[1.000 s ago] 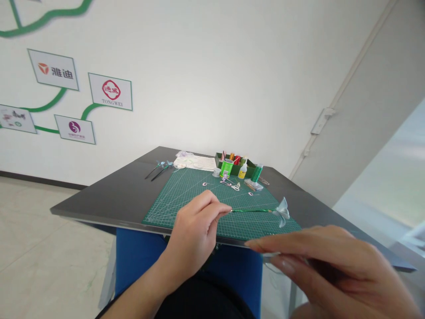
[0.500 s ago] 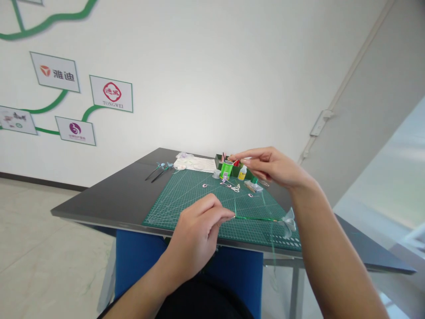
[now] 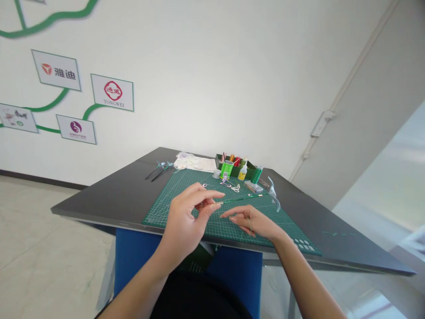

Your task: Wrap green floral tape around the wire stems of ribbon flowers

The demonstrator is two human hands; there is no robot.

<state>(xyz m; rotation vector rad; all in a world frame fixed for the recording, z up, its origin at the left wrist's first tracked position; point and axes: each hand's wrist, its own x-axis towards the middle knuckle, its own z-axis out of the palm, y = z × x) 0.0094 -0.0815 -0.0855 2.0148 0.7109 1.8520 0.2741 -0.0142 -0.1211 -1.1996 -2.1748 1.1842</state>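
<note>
My left hand (image 3: 189, 215) pinches the bare end of a thin stem (image 3: 244, 198) between thumb and fingertips. Green thread is wound along this stem, and a pale blue flower (image 3: 272, 193) sits at its far right end. Just below the stem is my right hand (image 3: 254, 221), fingers bent and close together. A strand of green thread shows against its fingers; their exact hold on it is partly hidden. Beneath both hands lies a green cutting mat (image 3: 159, 212).
On the dark table (image 3: 109, 199) stand a green cup (image 3: 226, 169), a yellow glue bottle (image 3: 242, 172), a green thread spool (image 3: 256, 174) and a box (image 3: 252, 170) of spools. Scissors (image 3: 235, 188) lie on the mat. Finished flower stems (image 3: 161, 172) are at left, near white sheets (image 3: 204, 164).
My right hand has come down from above the mat to below the stem. My left hand has risen slightly, and the flower end has swung up and left.
</note>
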